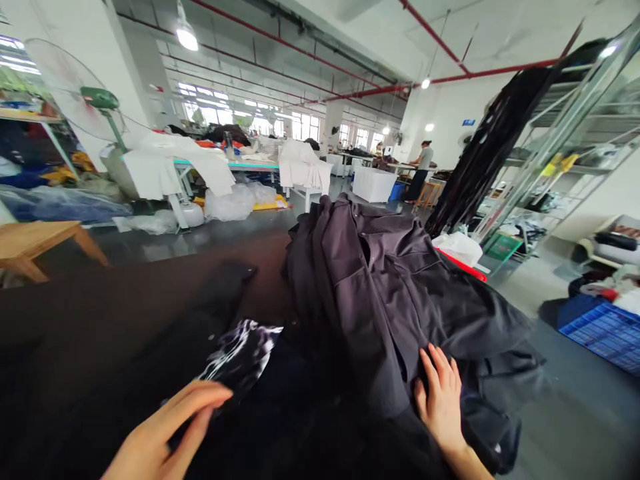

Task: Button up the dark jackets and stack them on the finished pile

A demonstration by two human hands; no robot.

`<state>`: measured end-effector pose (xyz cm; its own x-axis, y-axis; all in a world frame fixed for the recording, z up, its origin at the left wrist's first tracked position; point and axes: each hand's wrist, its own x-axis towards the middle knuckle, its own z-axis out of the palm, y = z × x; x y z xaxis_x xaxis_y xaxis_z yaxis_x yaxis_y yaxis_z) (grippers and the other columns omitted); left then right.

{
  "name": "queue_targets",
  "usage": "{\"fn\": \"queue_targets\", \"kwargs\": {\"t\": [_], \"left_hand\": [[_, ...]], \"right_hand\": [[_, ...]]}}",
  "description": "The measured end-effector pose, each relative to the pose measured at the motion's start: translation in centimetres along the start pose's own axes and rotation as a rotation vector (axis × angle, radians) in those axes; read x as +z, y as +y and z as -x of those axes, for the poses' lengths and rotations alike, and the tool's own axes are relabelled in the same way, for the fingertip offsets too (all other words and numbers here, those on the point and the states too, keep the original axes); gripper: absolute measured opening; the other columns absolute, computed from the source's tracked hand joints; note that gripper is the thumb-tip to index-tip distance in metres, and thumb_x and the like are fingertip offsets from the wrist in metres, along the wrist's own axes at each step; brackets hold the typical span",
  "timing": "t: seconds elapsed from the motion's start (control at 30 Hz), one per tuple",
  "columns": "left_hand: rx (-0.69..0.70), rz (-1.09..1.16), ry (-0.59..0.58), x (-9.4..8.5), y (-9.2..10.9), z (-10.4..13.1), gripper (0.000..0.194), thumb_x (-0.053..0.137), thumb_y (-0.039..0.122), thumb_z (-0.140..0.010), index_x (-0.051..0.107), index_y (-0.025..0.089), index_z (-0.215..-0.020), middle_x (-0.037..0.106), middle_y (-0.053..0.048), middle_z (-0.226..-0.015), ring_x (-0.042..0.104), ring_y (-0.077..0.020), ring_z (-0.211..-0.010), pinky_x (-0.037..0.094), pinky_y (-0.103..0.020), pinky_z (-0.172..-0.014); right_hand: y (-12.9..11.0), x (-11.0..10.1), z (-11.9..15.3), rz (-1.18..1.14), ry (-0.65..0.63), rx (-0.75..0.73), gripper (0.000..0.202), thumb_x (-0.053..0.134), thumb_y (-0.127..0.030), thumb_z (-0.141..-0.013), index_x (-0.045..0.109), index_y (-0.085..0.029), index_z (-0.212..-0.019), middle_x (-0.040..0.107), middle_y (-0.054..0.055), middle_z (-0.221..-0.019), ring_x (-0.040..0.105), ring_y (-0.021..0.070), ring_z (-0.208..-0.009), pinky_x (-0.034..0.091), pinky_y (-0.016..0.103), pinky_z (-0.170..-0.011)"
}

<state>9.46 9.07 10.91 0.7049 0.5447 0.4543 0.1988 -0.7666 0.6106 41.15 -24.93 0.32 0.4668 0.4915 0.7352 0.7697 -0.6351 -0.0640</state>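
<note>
A pile of dark grey garments [380,267] lies on the right part of a dark table [150,293]. My right hand [440,393] rests on the cloth at the pile's lower right, its fingers slightly apart and nothing in them. Left of the pile, a black fabric piece with a white and purple pattern [250,350] shows on black cloth. My left hand [175,423] is just below that patterned piece, thumb and fingers brought near each other with a gap between them. No held item can be made out in it.
A wooden stool [40,240] stands at the left beyond the table. White cloth [175,160] hangs over tables behind. Black strips [480,147] hang from a metal rack at right, near a blue crate [605,333]. A person [423,167] stands far back.
</note>
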Motion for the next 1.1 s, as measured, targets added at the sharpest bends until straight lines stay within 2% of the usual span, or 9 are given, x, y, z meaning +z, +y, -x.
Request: {"fn": "queue_targets", "kwargs": {"t": [0.13, 0.23, 0.33, 0.43, 0.5, 0.6, 0.73, 0.93, 1.1], "left_hand": [[-0.066, 0.153, -0.209, 4.3, 9.3, -12.4, 0.029, 0.047, 0.049, -0.093, 0.071, 0.033, -0.099, 0.074, 0.000, -0.105, 0.071, -0.0220, -0.092, 0.060, -0.033, -0.083], [-0.209, 0.212, -0.265, 8.2, 14.4, -21.6, 0.038, 0.046, 0.051, -0.093, 0.066, 0.027, -0.115, 0.071, -0.005, -0.118, 0.069, -0.0222, -0.102, 0.057, -0.034, -0.090], [-0.421, 0.108, -0.302, 12.9, 16.9, -29.7, 0.047, 0.050, 0.046, -0.092, 0.056, 0.021, -0.131, 0.060, -0.010, -0.137, 0.059, -0.0228, -0.125, 0.048, -0.033, -0.104], [-0.638, -0.113, -0.360, 17.5, 17.7, -35.1, 0.062, 0.052, 0.053, -0.092, 0.046, 0.013, -0.140, 0.051, -0.020, -0.145, 0.054, -0.0280, -0.131, 0.045, -0.036, -0.106], [-0.708, -0.230, -0.392, 20.1, 18.2, -36.7, 0.073, 0.059, 0.058, -0.087, 0.046, 0.008, -0.139, 0.051, -0.027, -0.142, 0.055, -0.0341, -0.128, 0.046, -0.040, -0.103], [-0.737, -0.390, -0.417, 23.0, 19.2, -36.9, 0.077, 0.064, 0.059, -0.083, 0.046, 0.004, -0.135, 0.051, -0.032, -0.138, 0.053, -0.0414, -0.127, 0.045, -0.046, -0.100], [-0.633, -0.499, -0.431, 24.5, 20.3, -36.3, 0.052, 0.050, 0.046, -0.095, 0.046, 0.009, -0.132, 0.052, -0.028, -0.137, 0.049, -0.0404, -0.130, 0.037, -0.051, -0.105], [-0.490, -0.443, -0.513, 23.5, 20.4, -37.8, 0.026, 0.055, 0.034, -0.093, 0.063, 0.014, -0.107, 0.068, -0.021, -0.114, 0.060, -0.0370, -0.117, 0.036, -0.051, -0.104], [-0.441, -0.244, -0.456, 20.4, 20.5, -38.7, 0.027, 0.052, 0.033, -0.095, 0.068, 0.013, -0.102, 0.071, -0.019, -0.112, 0.063, -0.0331, -0.112, 0.043, -0.043, -0.099]], "right_hand": [[-0.1, -0.2, 0.7, -0.039, -0.073, 0.046, 0.063, 0.041, -0.019, -0.094, 0.027, -0.022, -0.155, 0.039, 0.015, -0.150, 0.035, 0.0348, -0.141, 0.032, 0.064, -0.111], [-0.6, -0.6, 0.4, -0.090, -0.157, 0.060, 0.064, 0.043, -0.015, -0.091, 0.030, -0.020, -0.153, 0.043, 0.017, -0.146, 0.039, 0.0348, -0.137, 0.038, 0.061, -0.106], [-1.2, -2.8, -1.1, -0.188, -0.267, 0.118, 0.061, 0.043, -0.013, -0.089, 0.036, -0.019, -0.149, 0.045, 0.016, -0.145, 0.040, 0.0342, -0.136, 0.040, 0.059, -0.104], [-1.0, -6.7, -3.2, -0.348, -0.383, 0.176, 0.055, 0.042, -0.012, -0.088, 0.044, -0.021, -0.142, 0.048, 0.013, -0.143, 0.045, 0.0321, -0.133, 0.042, 0.058, -0.104], [-0.1, -9.5, -4.5, -0.469, -0.423, 0.206, 0.051, 0.042, -0.011, -0.087, 0.050, -0.023, -0.136, 0.053, 0.011, -0.138, 0.050, 0.0304, -0.128, 0.045, 0.057, -0.102], [2.2, -12.8, -5.3, -0.625, -0.479, 0.231, 0.047, 0.040, -0.008, -0.087, 0.054, -0.025, -0.128, 0.061, 0.009, -0.126, 0.058, 0.0276, -0.118, 0.050, 0.054, -0.099], [5.9, -15.7, -4.8, -0.671, -0.550, 0.261, 0.040, 0.038, -0.007, -0.089, 0.059, -0.026, -0.117, 0.068, 0.006, -0.108, 0.065, 0.0250, -0.102, 0.055, 0.050, -0.090], [9.2, -18.9, -4.0, -0.528, -0.562, 0.427, 0.027, 0.042, -0.014, -0.093, 0.066, -0.022, -0.101, 0.071, 0.007, -0.094, 0.069, 0.0244, -0.086, 0.058, 0.040, -0.075], [8.0, -22.0, -5.6, -0.510, -0.597, 0.606, 0.029, 0.039, -0.020, -0.095, 0.068, -0.021, -0.092, 0.072, 0.006, -0.086, 0.071, 0.0220, -0.079, 0.058, 0.034, -0.070]]}}
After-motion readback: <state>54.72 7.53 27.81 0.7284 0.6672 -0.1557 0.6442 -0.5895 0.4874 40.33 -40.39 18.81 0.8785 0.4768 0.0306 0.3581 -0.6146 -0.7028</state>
